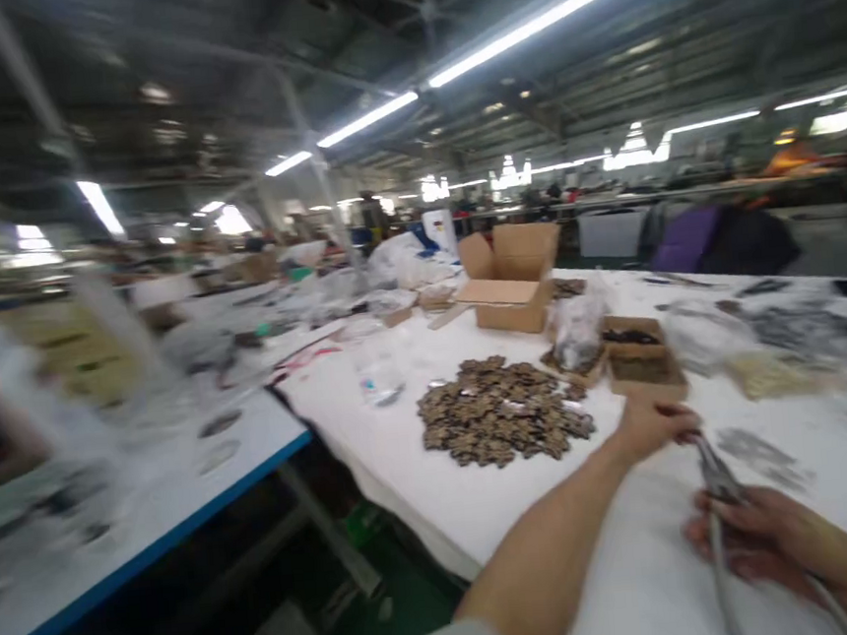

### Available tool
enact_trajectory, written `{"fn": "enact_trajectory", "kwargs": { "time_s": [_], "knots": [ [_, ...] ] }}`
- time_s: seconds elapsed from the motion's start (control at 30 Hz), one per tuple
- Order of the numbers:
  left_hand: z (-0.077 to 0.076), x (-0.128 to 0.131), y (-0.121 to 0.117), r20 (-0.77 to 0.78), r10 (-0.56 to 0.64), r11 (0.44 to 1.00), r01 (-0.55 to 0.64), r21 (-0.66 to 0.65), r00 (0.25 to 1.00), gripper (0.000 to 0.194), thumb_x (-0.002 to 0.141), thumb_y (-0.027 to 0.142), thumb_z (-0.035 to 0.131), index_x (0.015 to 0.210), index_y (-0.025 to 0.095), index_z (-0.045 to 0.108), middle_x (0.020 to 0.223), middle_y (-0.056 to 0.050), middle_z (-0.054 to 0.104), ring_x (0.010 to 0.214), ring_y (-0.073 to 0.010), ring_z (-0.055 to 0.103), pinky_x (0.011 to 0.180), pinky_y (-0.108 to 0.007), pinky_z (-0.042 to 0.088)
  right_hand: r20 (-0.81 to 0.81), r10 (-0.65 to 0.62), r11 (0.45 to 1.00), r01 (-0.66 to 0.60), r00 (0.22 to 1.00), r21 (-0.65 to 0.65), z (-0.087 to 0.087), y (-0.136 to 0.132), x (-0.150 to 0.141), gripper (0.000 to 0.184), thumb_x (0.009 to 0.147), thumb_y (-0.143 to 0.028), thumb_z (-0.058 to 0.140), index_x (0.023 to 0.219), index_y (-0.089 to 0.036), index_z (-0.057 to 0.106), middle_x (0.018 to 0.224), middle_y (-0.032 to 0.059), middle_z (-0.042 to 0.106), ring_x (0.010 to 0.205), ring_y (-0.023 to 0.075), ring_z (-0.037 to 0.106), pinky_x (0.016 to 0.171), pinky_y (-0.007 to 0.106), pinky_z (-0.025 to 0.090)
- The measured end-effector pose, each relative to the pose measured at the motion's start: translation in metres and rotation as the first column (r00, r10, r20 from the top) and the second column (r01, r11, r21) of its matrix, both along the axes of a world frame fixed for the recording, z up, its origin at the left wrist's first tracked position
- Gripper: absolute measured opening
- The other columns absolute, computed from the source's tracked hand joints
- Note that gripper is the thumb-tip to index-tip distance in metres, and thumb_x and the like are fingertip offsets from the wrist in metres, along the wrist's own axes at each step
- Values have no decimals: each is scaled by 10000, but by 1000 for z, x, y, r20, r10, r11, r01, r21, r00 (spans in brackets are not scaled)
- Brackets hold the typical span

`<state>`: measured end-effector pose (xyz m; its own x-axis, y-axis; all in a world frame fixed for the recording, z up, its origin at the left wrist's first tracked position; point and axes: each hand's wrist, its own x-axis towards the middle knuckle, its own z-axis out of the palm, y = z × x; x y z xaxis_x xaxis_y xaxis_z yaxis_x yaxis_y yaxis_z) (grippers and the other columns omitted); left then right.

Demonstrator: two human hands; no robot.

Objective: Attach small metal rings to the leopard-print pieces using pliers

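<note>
Pliers (pixel 719 477), one pair: metal head, greyish and dull-shining, tapering toward the far end; two long pale grey handles, curved and spread apart, running toward the near edge; outline softened by blur. Location: right, near, above the white table (pixel 639 575). Right hand (pixel 754 531): closed around the pliers just below the head. Left hand (pixel 655 423): fingers bent at the tip; whether they grip anything, cannot tell. Brown pieces (pixel 502 414), one heap: left of the hands, flat, dark-edged.

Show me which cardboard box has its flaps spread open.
The taller box, behind the brown pile; the low box just beyond the left hand shows no spread flaps.
</note>
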<state>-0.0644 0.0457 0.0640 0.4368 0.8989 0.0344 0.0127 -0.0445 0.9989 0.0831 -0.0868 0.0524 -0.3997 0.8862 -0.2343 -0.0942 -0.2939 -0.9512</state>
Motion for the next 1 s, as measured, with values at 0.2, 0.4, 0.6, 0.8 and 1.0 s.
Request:
{"fn": "enact_trajectory", "kwargs": {
  "time_s": [0.2, 0.4, 0.6, 0.8, 1.0],
  "knots": [
    [-20, 71, 22, 87, -206, 976, 199, 86, 975, 447, 616, 427, 836, 808, 38, 729, 604, -79, 654, 491, -108, 561, 492, -224, 451, -235, -77, 975, 24, 969, -222, -1, -16, 62, 431, 797, -261, 744, 1130, -117, 512, 1107, 229, 661, 953, 317, 681, 824, 431, 564],
    [-10, 51, 42, 48, -35, 985, 26, 171, 998, 334, 715, 323, 759, 879, 35, 723, 748, -133, 703, 549, -121, 614, 522, -229, 502, -371, -5, 975, -78, 929, -209, 5, -12, 67, 535, 789, -166, 716, 1235, -98, 431, 1184, 282, 613, 1056, 367, 640, 960, 525, 498],
    [-25, 47, 51, -411, -1, 985, 72, 157, 912, 128, 705, 118, 664, 813, 56, 696, 674, -101, 688, 521, -144, 634, 482, -218, 504, -368, -126, 985, 74, 921, -153, -2, -6, 100, 513, 831, -142, 697, 1265, -96, 428, 1224, 278, 592, 1104, 365, 612, 978, 503, 500],
    [-34, 44, 51, -597, 68, 971, 84, 223, 799, 138, 640, 114, 656, 753, 99, 735, 636, -72, 684, 529, -153, 627, 571, -255, 523, -337, -209, 970, 151, 918, -190, -15, 1, 120, 554, 830, -114, 700, 1298, -91, 406, 1256, 281, 570, 1133, 361, 593, 946, 459, 537],
    [-30, 40, 58, -600, 241, 944, -40, 328, 763, 135, 681, 191, 657, 724, 119, 762, 630, -70, 686, 651, -173, 646, 695, -249, 511, -338, -202, 973, 149, 919, -177, -21, 4, 130, 497, 853, -134, 677, 1290, -103, 444, 1250, 255, 586, 1157, 352, 578, 931, 446, 552]
  ]
}}
